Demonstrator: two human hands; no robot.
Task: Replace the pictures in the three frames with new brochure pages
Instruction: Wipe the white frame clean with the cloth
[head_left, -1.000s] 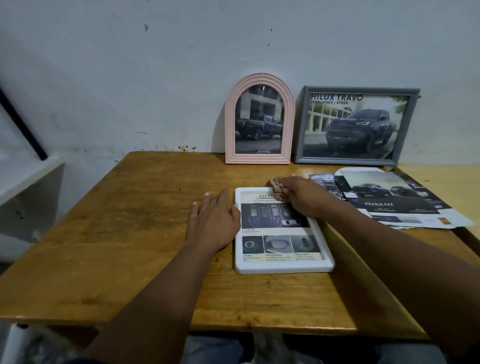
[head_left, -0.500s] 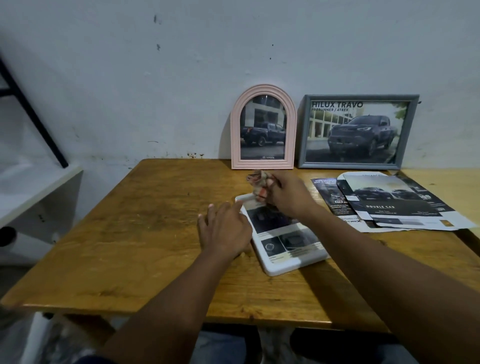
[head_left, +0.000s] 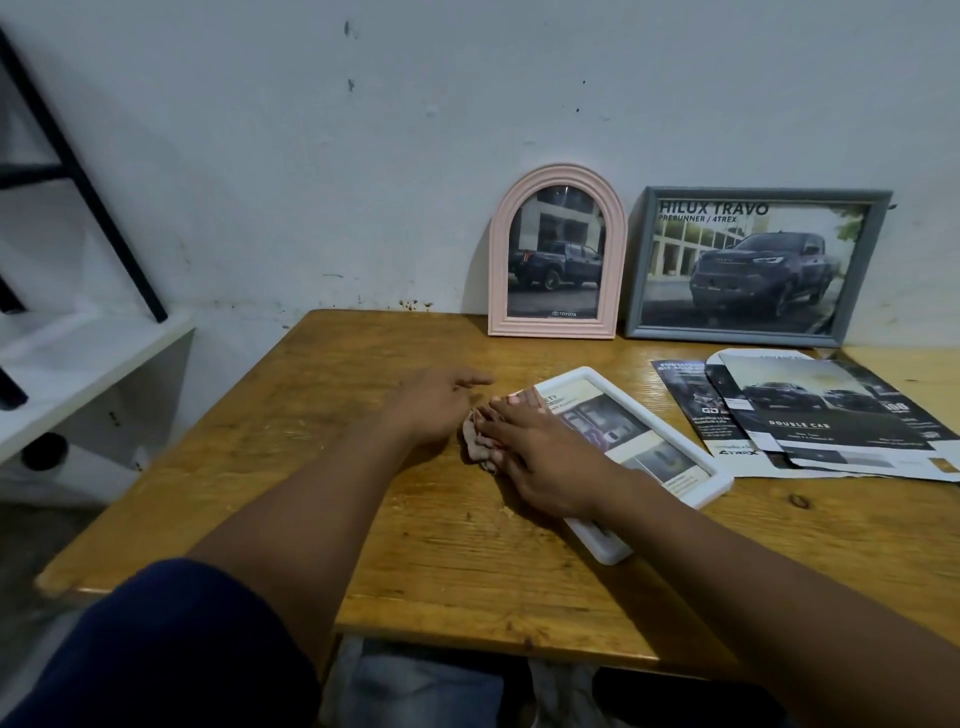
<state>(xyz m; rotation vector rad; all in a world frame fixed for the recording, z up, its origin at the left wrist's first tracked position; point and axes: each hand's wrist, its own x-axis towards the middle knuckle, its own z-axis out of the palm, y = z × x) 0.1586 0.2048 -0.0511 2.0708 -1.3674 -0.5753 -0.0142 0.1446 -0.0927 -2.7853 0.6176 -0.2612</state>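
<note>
As far as the head view shows, the task looks nearly done: the pink arched frame (head_left: 496, 270) and the grey frame (head_left: 636, 270) stand upright side by side against the wall at the back edge of the table (head_left: 332, 519), each showing a truck brochure page behind its glass. The third, the white frame (head_left: 719, 486), lies face up and skewed on the table in front of them, and it also has a brochure page in it. The right hand (head_left: 545, 457) sits across the white frame's left edge, fingers curled round a crumpled pinkish cloth (head_left: 474, 441) that touches the tabletop beside the frame. That reads as a wipe-down, which is a judgement only. The left hand (head_left: 434, 405) lies flat on the table just left of the cloth, fingers loosely straight, holding nothing. Spare brochure sheets (head_left: 831, 421) lie fanned out to the right. Likely remaining: finish the wipe, then stand the white frame with the other two.
</note>
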